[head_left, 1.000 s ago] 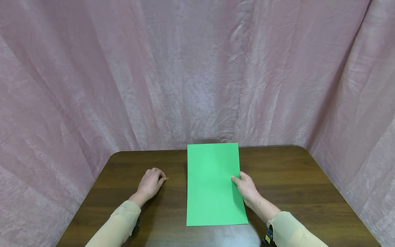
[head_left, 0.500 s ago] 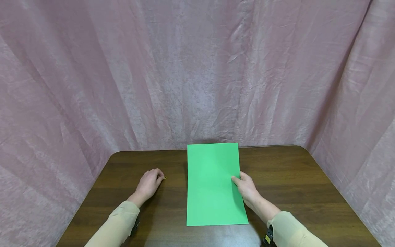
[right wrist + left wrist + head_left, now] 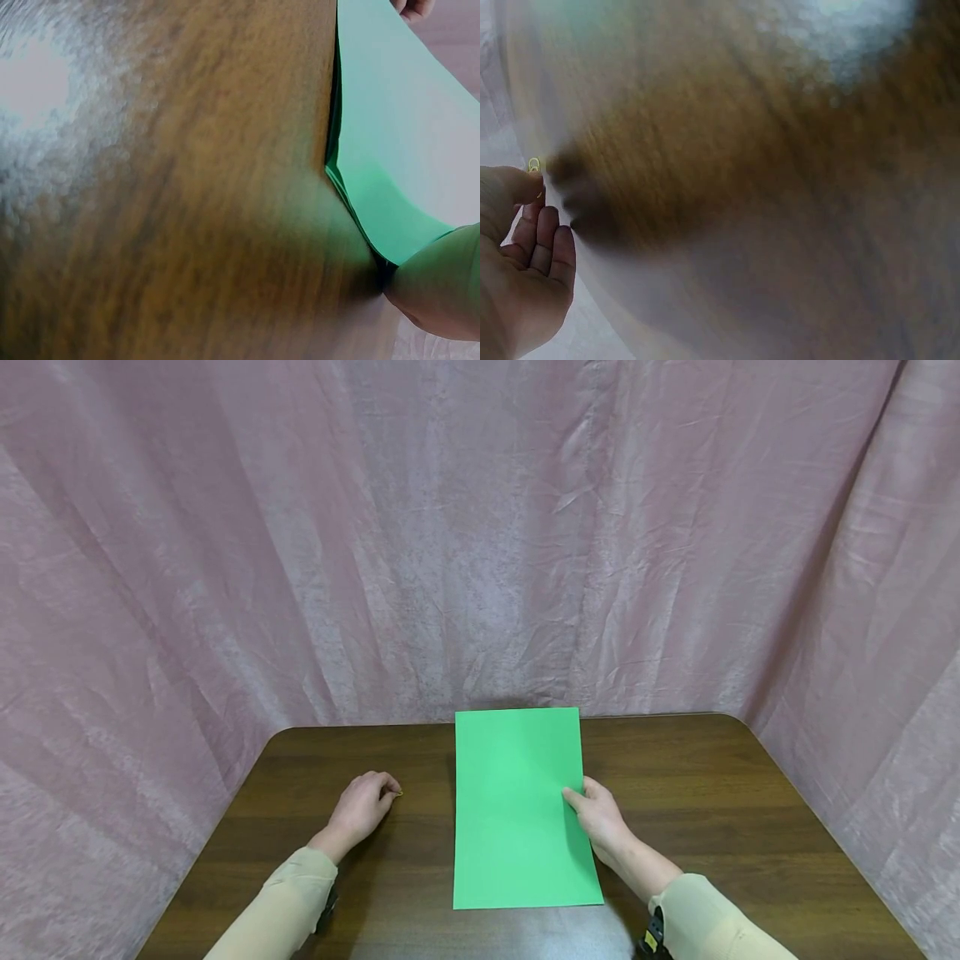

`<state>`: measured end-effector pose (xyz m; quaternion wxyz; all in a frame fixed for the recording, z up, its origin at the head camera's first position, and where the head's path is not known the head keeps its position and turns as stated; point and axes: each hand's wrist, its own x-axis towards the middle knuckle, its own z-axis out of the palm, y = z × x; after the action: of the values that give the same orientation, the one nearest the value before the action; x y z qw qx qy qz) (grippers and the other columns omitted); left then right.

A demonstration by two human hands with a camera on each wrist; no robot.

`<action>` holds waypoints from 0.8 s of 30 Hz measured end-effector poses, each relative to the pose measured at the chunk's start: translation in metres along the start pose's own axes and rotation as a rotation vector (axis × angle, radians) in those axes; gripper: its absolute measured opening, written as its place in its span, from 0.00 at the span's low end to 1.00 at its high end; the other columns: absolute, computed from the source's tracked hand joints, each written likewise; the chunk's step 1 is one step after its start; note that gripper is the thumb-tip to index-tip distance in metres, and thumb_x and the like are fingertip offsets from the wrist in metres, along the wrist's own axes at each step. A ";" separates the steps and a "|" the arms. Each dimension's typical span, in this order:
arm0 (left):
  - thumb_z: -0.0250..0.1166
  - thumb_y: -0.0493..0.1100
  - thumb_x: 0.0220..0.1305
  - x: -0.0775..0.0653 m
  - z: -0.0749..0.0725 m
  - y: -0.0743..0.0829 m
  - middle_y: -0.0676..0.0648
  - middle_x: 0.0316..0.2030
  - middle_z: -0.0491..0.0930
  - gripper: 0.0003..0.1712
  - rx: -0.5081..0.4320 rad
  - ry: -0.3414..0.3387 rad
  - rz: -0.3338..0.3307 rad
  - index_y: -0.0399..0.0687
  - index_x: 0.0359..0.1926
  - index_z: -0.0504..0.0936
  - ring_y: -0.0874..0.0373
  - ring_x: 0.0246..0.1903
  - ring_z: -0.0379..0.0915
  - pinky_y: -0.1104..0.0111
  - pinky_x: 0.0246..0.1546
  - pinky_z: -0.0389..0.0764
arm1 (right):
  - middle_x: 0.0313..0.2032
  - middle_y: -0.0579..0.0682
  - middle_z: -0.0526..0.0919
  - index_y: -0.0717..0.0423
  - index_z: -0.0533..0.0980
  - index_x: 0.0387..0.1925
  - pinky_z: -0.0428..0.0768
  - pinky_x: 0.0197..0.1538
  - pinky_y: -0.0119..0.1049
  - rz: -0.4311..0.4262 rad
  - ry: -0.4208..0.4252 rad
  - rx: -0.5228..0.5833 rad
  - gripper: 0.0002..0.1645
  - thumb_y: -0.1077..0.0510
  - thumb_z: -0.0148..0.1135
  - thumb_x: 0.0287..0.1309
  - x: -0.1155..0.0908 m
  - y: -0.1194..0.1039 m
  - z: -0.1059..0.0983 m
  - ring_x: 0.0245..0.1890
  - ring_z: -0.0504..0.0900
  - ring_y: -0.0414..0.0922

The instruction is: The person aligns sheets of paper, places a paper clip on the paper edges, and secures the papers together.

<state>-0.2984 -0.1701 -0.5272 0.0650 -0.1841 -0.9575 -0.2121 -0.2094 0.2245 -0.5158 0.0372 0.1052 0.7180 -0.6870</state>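
In the head view my left hand [image 3: 362, 808] is low over the left part of the table, pinching a small yellow paper clip [image 3: 399, 793] between thumb and fingers. The looped end of the clip [image 3: 534, 163] sticks out past the fingertips in the left wrist view. My right hand [image 3: 602, 823] grips the right edge of some green paper [image 3: 517, 810], thumb on top and the other fingers beneath. Seen from the right wrist, the paper [image 3: 405, 135] shows more than one layer at its edge and bends up slightly near the thumb.
The brown wooden table [image 3: 697, 777] has rounded far corners. A pink curtain [image 3: 480, 543] hangs right behind it and along both sides. Light glares off the table's near part.
My left hand has drawn slightly left with the paper clip, and less of the clip shows beyond the fingertips. The right hand and green paper have stayed still.
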 end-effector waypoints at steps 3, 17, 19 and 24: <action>0.68 0.35 0.68 -0.001 0.000 0.000 0.47 0.40 0.83 0.04 -0.017 0.010 -0.014 0.47 0.40 0.86 0.45 0.48 0.78 0.48 0.54 0.76 | 0.50 0.61 0.81 0.66 0.67 0.69 0.83 0.43 0.46 0.001 0.001 -0.002 0.24 0.58 0.50 0.79 0.000 0.000 0.000 0.42 0.84 0.51; 0.66 0.38 0.72 -0.003 -0.002 0.002 0.47 0.44 0.82 0.04 -0.085 0.034 -0.069 0.48 0.43 0.86 0.46 0.49 0.78 0.49 0.51 0.78 | 0.51 0.61 0.81 0.65 0.68 0.68 0.83 0.43 0.47 -0.004 -0.002 -0.004 0.23 0.58 0.49 0.79 0.000 0.000 0.000 0.42 0.84 0.52; 0.66 0.38 0.72 -0.004 -0.002 0.002 0.47 0.43 0.82 0.04 -0.098 0.038 -0.076 0.48 0.43 0.86 0.46 0.49 0.79 0.49 0.51 0.79 | 0.51 0.61 0.81 0.65 0.68 0.68 0.83 0.43 0.47 -0.003 -0.002 -0.004 0.23 0.58 0.49 0.79 0.000 0.000 0.000 0.42 0.84 0.51; 0.67 0.39 0.71 -0.001 -0.002 0.002 0.48 0.42 0.83 0.04 -0.166 0.049 -0.127 0.47 0.43 0.87 0.50 0.44 0.80 0.53 0.47 0.80 | 0.51 0.61 0.81 0.65 0.68 0.69 0.83 0.43 0.46 0.001 0.005 -0.011 0.23 0.58 0.50 0.79 0.002 0.001 0.000 0.42 0.84 0.50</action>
<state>-0.2962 -0.1697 -0.5244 0.0591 -0.1224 -0.9446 -0.2986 -0.2107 0.2246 -0.5167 0.0360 0.1071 0.7219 -0.6828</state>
